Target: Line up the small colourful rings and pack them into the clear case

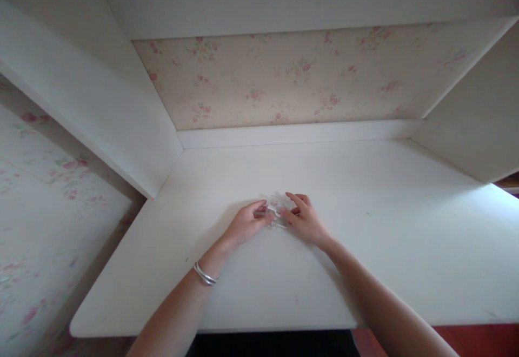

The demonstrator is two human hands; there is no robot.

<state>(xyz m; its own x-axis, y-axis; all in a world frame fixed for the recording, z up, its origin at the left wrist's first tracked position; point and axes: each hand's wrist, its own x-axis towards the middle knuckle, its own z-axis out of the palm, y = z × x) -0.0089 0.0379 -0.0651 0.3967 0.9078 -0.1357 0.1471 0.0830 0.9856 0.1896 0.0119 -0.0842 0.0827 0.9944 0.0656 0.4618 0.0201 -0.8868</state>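
A small clear plastic item, perhaps a case or packet, is between my two hands just above or on the white desk. Its exact kind is too blurred to make out. My left hand grips its left side, thumb in front and fingers behind. From the right, my right hand pinches it with the thumb on its front, while the index finger is raised at the top right edge. Two silver bangles circle my left wrist.
The white desk has a rounded front left corner. White side panels and a low back ledge bound it. Floral wallpaper covers the wall behind. A shelf overhangs the back, and red flooring shows below right.
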